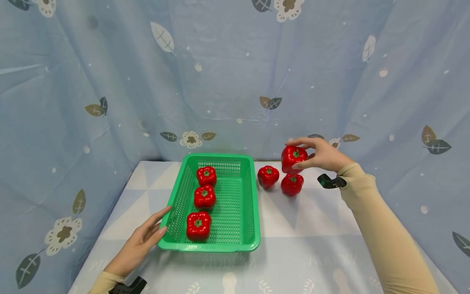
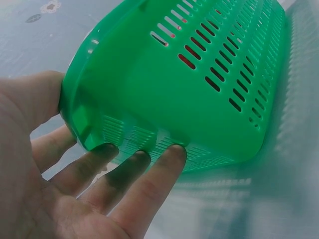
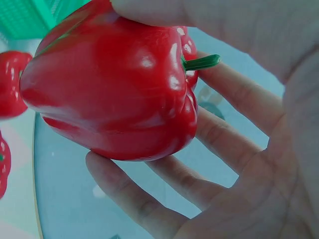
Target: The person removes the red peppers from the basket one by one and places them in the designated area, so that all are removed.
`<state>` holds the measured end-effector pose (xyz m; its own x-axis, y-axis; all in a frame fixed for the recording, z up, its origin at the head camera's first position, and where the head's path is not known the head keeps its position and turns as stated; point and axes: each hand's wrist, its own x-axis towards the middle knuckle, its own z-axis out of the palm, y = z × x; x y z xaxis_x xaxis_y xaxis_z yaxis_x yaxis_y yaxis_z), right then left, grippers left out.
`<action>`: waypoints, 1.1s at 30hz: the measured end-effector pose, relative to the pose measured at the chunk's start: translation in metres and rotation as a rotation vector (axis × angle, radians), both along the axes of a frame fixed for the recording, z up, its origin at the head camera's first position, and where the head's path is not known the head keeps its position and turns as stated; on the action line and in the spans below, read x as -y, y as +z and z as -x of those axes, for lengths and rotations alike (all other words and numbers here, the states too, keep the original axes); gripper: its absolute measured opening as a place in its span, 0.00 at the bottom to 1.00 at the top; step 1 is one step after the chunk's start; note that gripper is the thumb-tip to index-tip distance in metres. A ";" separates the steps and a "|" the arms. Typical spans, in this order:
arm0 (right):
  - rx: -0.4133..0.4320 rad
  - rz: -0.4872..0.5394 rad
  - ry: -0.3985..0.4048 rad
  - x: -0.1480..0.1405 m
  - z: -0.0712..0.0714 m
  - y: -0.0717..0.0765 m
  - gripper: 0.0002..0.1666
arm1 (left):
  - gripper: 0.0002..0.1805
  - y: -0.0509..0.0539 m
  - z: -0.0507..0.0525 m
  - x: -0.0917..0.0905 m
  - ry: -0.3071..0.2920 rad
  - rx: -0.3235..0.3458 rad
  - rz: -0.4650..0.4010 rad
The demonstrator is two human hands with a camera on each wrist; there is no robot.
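My right hand grips a red bell pepper above the table's far side; in the right wrist view the thumb and fingers hold the pepper, its green stem toward the palm. Just below it in the head view stand two more peppers, one left and one nearer. A green basket holds a column of three peppers along its left half. At the basket's near left corner, my left hand holds the rim, thumb and fingertips against the wall.
A white and pale blue patterned cloth covers the table. Behind and at both sides hangs a blue curtain with leaves and flowers, close to the table's far edge. Each wrist wears a black device.
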<state>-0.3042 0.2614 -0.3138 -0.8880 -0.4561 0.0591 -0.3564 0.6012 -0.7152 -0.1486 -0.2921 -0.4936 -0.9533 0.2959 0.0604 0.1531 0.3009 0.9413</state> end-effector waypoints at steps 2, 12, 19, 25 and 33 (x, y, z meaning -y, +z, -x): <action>0.007 -0.002 -0.018 -0.005 -0.002 0.000 0.41 | 0.32 0.000 0.000 0.000 0.001 0.000 -0.002; 0.030 -0.012 -0.101 -0.039 -0.007 -0.007 0.42 | 0.32 0.000 0.000 -0.001 0.007 0.017 -0.015; 0.017 -0.041 -0.125 -0.060 -0.008 -0.018 0.42 | 0.32 0.000 0.001 0.000 0.006 0.026 -0.023; 0.026 -0.030 -0.139 -0.072 -0.010 -0.030 0.41 | 0.32 0.000 0.001 -0.001 0.000 0.032 -0.036; 0.041 -0.043 -0.162 -0.081 -0.014 -0.047 0.41 | 0.32 0.001 0.000 -0.001 0.000 0.019 -0.037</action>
